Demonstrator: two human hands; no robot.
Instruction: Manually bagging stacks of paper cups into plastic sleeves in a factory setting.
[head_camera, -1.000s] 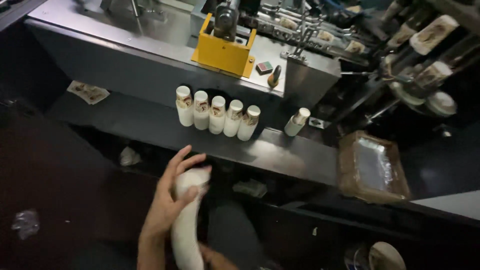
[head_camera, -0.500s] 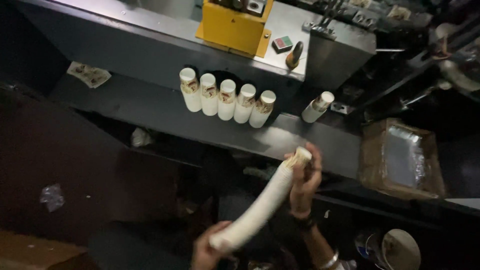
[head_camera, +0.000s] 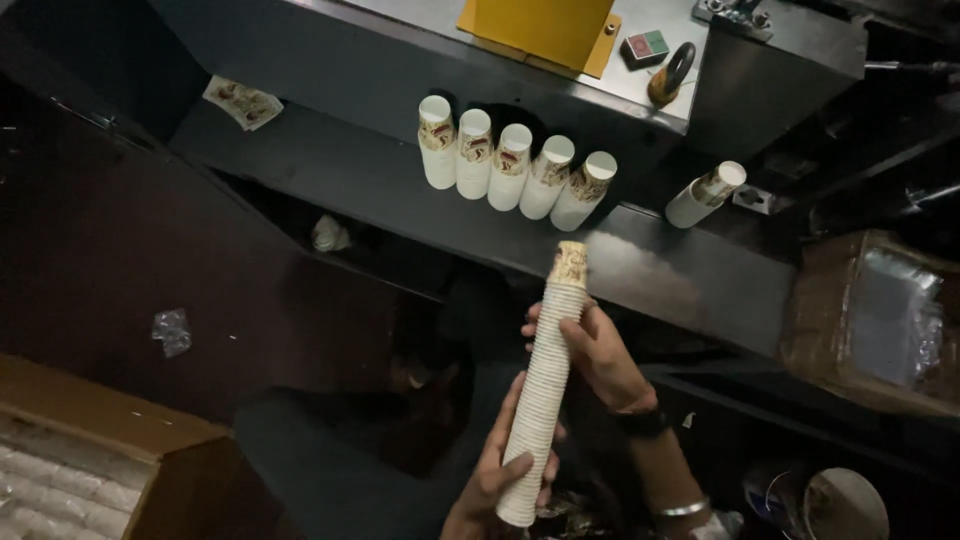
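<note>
A long stack of paper cups (head_camera: 545, 390) stands nearly upright in the middle of the view, tilted a little to the right at its top, where the topmost cup shows a printed pattern. The left hand (head_camera: 500, 475) wraps the lower end of the stack, its fingers (head_camera: 510, 415) closed around the ribbed white rims. The right hand (head_camera: 600, 355) grips the stack higher up, about a third of the way down from the top, with its fingers curled around it from the right side. A dark band and a silver bangle (head_camera: 682, 508) sit on the right wrist.

The stack is held in the air below and in front of a dark grey shelf (head_camera: 350, 180). On that shelf five short stacks of cups (head_camera: 515, 170) stand side by side in a row, touching or nearly so. A single short stack (head_camera: 705, 195) stands apart to their right, leaning.

Above the shelf a grey machine top carries a yellow block (head_camera: 545, 30), a small red and green box (head_camera: 645, 45) and a dark knob (head_camera: 670, 72). A flat printed paper blank (head_camera: 243, 102) lies at the shelf's left end. A cardboard box lined with clear plastic (head_camera: 880, 320) sits at the right, and another cardboard box (head_camera: 90, 470) holding white stacks is at the lower left.
</note>
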